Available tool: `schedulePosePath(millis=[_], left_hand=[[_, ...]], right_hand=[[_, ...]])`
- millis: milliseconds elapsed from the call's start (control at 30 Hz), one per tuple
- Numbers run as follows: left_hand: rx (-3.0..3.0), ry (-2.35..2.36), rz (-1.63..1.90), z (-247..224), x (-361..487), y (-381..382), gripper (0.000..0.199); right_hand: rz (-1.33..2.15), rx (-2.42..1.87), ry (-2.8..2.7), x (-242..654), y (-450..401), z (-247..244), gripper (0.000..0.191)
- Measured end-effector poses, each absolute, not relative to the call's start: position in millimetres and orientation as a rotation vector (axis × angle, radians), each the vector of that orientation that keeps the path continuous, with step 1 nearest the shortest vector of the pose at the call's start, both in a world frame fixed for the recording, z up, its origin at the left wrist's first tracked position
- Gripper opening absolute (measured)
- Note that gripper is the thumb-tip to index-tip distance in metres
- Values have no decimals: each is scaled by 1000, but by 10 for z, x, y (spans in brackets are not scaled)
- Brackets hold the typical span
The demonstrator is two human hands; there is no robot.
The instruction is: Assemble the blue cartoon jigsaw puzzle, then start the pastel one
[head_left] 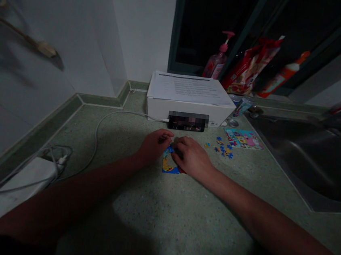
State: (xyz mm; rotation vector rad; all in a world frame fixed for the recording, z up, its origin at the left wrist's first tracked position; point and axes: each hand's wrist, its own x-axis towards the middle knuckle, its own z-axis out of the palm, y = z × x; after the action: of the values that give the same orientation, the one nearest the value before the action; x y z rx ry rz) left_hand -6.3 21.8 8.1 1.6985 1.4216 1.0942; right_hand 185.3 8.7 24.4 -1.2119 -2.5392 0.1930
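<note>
Right at the puzzle [168, 165] on the counter [149, 214], in front of the phone [186, 124], covering the puzzle's right side with a curved right hand [194, 156]! Curling the left hand [154, 147] narrowly by the top left corner, impossible to tell of any piece pinched in either, with loose pieces [227, 153] near the cartoon panel [250, 140] off to the right.

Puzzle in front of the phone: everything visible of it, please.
The puzzle looks like thin printed card, mostly yellow and blue, red at its lower edge. It lies flat on the speckled counter. The right grip covers its right side, apparently touching; the left grip is at its upper left. Its completeness is hidden.
</note>
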Motion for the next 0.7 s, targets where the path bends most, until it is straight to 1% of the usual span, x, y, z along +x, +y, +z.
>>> schedulePosePath(millis=[700], left_hand=[[1708,1416,1096,72,-61,222,22]], right_hand=[[214,-1176,-2569,1837,107,241,8]])
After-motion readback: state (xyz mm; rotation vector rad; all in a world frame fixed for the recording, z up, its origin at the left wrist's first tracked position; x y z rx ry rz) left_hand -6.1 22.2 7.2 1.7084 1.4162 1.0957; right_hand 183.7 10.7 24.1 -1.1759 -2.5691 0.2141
